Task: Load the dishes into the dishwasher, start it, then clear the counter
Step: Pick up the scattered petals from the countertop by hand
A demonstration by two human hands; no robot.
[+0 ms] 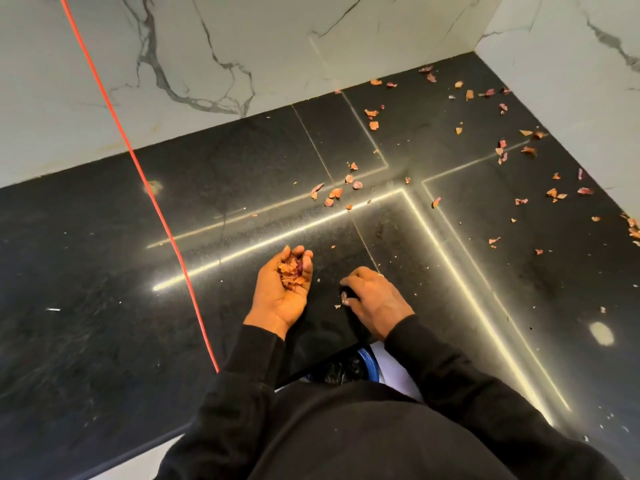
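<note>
While an orange cord (152, 188) crosses the black counter (86, 306), the left hand (282, 292) lies palm-up, cupped around a heap of dry peels (290, 271). The right hand (372, 299) curls over a scrap (344, 298); I can't tell whether it pinches it. Loose peels (502, 150) litter the right corner.

The shiny stone worktop (104, 271) is black. The dry flakes (373, 125) are orange and pink. The wall (277, 46) is white with grey lines.
</note>
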